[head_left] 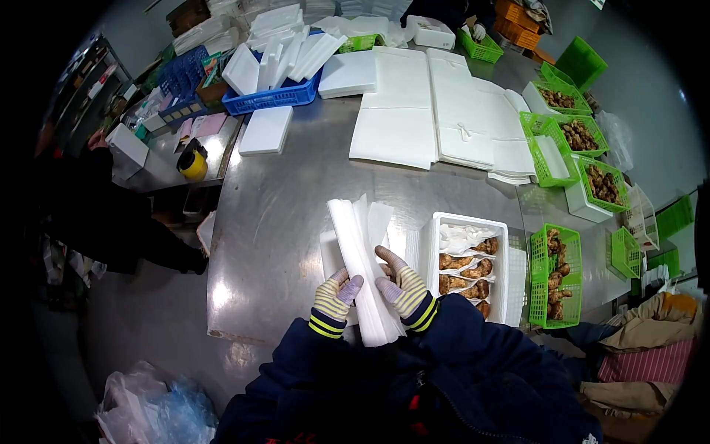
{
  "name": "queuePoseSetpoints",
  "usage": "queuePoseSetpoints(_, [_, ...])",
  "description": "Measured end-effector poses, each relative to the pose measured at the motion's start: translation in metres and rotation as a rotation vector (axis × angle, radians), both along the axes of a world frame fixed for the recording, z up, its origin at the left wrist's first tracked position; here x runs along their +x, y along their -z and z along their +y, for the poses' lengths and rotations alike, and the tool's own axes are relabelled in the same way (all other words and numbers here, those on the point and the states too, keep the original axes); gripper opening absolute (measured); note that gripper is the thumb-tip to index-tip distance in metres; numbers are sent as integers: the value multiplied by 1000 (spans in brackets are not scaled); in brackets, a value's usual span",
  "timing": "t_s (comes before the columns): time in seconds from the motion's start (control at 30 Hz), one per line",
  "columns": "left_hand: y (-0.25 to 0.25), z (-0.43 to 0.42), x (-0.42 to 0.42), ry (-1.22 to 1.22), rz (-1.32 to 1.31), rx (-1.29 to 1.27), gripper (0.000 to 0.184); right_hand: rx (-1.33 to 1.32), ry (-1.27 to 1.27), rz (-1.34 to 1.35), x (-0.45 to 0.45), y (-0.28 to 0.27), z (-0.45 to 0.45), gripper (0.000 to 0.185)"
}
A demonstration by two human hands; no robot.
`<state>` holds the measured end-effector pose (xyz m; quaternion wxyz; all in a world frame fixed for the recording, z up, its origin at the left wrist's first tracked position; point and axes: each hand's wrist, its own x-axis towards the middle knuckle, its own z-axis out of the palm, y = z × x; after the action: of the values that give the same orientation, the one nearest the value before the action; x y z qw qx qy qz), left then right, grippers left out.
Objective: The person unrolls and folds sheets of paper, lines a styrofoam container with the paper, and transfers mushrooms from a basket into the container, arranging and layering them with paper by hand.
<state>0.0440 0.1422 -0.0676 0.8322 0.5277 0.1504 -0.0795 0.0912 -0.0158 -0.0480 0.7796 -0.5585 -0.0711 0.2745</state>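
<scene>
A bundle of thin white paper sheets [353, 248], partly rolled lengthwise, stands at a slant between my gloved hands. My left hand [338, 296] is closed on its left side, thumb in front. My right hand [401, 283] holds the right edge with the thumb, its index finger raised apart; its other fingers are partly hidden. Just right of it sits a white foam box [504, 266] with brown-capped mushrooms [477, 268] laid in rows on white paper. Behind the sheets, a white foam piece is partly covered.
A green basket of mushrooms [555, 277] stands at right, with more green baskets [580, 135] behind it. Stacked white foam sheets [399, 111] lie at the back. A blue crate [274, 98] holds foam lids. Another person [111, 200] stands at left.
</scene>
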Motion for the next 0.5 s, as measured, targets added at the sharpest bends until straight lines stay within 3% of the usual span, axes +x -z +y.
queuePoseSetpoints(0.2, [5, -3, 3, -6, -52, 38, 45, -121, -35, 26, -4, -14, 5, 93])
queuePoseSetpoints(0.5, [9, -3, 5, 5, -11, 9, 40, -87, 78, -102, 0, 26, -2, 67])
